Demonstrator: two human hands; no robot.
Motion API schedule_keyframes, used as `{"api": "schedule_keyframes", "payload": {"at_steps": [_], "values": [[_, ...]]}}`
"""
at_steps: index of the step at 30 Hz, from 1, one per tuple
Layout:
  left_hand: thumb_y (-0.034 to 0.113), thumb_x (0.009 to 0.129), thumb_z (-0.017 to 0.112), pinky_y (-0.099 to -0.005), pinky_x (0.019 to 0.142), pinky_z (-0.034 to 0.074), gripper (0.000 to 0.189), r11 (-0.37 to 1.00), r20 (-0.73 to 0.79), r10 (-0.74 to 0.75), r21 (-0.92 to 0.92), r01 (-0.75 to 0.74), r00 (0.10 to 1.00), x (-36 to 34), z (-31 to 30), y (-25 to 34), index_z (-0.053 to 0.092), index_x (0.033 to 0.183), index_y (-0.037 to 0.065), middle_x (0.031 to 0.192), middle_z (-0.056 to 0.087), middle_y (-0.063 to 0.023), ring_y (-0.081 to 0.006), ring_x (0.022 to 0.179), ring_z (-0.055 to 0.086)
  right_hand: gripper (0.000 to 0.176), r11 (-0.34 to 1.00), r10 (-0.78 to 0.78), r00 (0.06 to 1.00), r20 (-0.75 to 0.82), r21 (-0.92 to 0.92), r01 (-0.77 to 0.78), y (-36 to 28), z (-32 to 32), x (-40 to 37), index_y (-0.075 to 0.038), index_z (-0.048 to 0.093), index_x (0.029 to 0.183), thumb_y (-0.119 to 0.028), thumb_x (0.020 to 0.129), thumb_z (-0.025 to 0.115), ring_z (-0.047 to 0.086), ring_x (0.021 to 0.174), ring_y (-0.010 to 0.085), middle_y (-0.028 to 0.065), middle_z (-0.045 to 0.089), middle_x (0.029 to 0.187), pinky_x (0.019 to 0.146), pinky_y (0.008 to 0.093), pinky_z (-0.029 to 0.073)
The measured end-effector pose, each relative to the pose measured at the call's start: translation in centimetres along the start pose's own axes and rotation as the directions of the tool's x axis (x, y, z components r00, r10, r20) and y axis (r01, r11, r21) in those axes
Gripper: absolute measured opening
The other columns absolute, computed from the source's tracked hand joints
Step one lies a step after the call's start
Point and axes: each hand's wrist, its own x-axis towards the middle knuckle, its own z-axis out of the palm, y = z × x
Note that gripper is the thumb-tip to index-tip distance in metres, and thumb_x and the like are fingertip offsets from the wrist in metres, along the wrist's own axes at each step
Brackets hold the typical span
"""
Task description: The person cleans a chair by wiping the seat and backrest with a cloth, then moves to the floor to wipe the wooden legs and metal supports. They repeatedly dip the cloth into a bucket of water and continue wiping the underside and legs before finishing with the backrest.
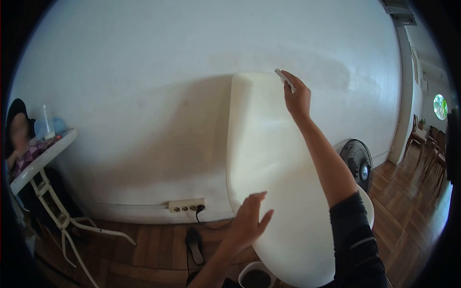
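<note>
A white moulded chair (269, 144) with a tall smooth back stands in front of me against the wall. At the top right edge of its back, my right hand (298, 96) is closed around a folded white cloth (284, 79); part of it is hidden by the fingers. Lower down, my left hand (248, 218) is over the left edge of the chair with fingers and thumb apart, holding nothing. Below the front of the seat, a white bucket (257, 276) with dark liquid in it stands on the floor.
A power strip (186, 206) with a black plug is on the low wall, its cord trailing along the floor. A dark shoe (194, 245) lies nearby. A black fan (357, 163) stands behind the chair. At left, a person (20, 132) sits by a white table (45, 156).
</note>
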Motion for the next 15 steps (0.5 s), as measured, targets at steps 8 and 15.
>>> {"api": "schedule_keyframes", "payload": {"at_steps": [8, 15], "values": [[0.029, 0.09, 0.056, -0.0427, 0.096, 0.037, 0.053, 0.997, 0.163, 0.004, 0.074, -0.016, 0.987, 0.1, -0.6, -0.2, 0.036, 0.128, -0.002, 0.122, 0.047, -0.0215, -0.0349, 0.113, 0.046, 0.036, 0.913, -0.089, 0.988, -0.123, -0.407, 0.031, 12.9, 4.8, 1.6, -0.016, 0.057, 0.121, -0.009, 0.085, 0.052, 0.043, 0.123, 0.0291, 0.0069, 0.056, 0.124, 0.1, 0.0383, 0.038], [0.033, 0.089, 0.058, -0.0421, 0.096, 0.038, 0.06, 1.0, 0.245, 0.011, -0.005, -0.01, 0.969, 0.1, -1.0, 0.2, 0.033, 0.131, -0.002, 0.123, 0.045, -0.0229, -0.0361, 0.115, 0.044, 0.079, 0.897, -0.116, 0.976, 0.185, -0.402, 0.183, 10.0, 10.2, -0.5, 0.0, 0.019, 0.143, -0.055, 0.089, 0.034, 0.005, 0.14, 0.0356, 0.019, 0.016, 0.149, 0.113, 0.044, 0.004]]}}
